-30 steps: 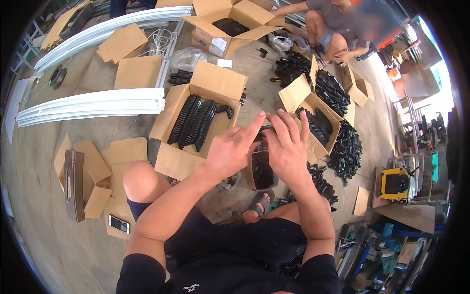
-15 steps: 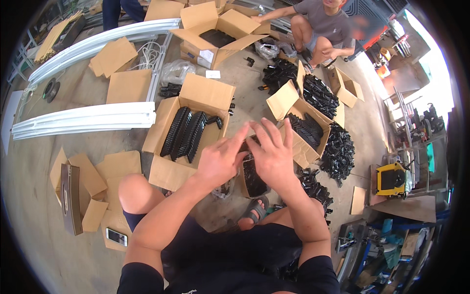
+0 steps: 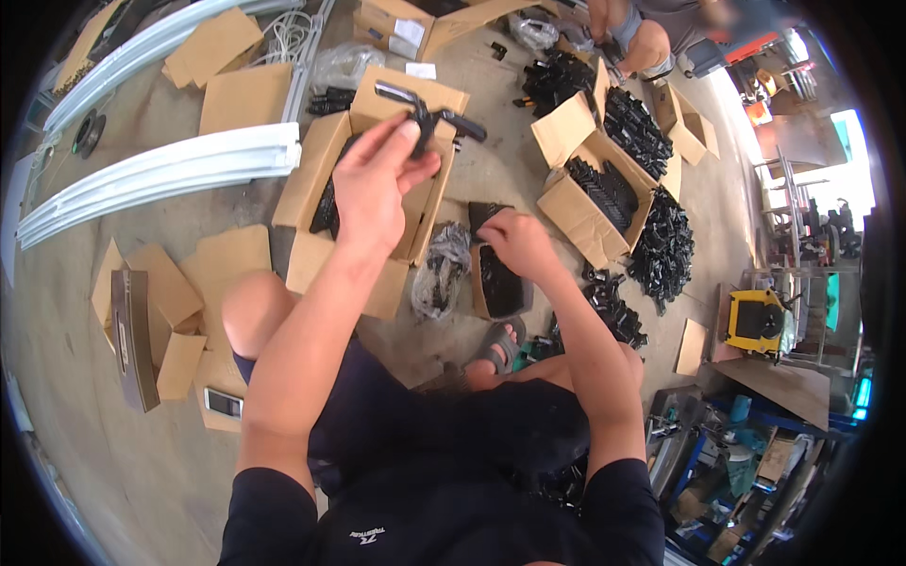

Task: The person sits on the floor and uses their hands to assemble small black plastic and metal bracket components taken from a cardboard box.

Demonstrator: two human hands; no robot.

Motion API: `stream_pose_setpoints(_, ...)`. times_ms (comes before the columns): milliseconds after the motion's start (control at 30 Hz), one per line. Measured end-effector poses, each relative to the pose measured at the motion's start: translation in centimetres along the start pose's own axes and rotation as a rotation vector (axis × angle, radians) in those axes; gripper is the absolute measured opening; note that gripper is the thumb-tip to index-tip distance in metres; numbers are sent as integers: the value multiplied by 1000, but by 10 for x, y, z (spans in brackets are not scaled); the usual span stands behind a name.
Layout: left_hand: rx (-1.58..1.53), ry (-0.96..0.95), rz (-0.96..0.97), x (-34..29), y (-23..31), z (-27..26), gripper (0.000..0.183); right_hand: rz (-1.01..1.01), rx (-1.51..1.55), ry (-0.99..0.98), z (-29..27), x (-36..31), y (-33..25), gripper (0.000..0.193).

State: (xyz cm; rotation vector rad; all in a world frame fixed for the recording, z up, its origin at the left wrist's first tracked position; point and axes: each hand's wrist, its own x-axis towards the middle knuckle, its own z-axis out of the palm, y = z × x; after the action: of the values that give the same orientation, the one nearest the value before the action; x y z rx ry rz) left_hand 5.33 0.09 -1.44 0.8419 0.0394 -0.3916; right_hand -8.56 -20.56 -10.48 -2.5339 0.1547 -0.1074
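Raised over the long cardboard box [image 3: 429, 222], my left hand [image 3: 373, 184] pinches a black angled bracket [image 3: 425, 127] between thumb and fingers. The bracket has two arms that spread to either side. My right hand [image 3: 519, 243] is at the small box of tiny black pieces [image 3: 500, 283], its fingers curled together at the upper rim. Whatever those fingers hold is hidden. Rows of black brackets [image 3: 326, 203] stand inside the long box, partly covered by my left hand. A clear plastic bag [image 3: 442, 274] with dark contents lies beside the small box.
To the right, another open box [image 3: 590, 241] holds stacked black parts, with heaps of black brackets [image 3: 661, 250] around it. White metal rails [image 3: 170, 179] lie at left, above a phone [image 3: 224, 403] on cardboard. Another person [image 3: 646, 42] crouches at the far right. A yellow-framed device [image 3: 755, 321] stands further right.
My hands were together in front of me and have moved apart. The left went up and left with the bracket; the right went down to the small box. The view has tilted lower.
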Motion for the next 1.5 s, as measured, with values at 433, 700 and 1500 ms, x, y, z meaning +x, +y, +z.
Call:
stream_pose_setpoints(433,-267,-46,-101,13,32,-19,31,195,-206,-358,237,-79,61,9)
stream_pose_setpoints(700,-256,-11,-135,22,36,-24,31,10,-375,-465,272,-94,51,20)
stream_pose_setpoints(1500,-326,-80,-141,3,17,2,25,249,-6,46,180,-122,-23,16)
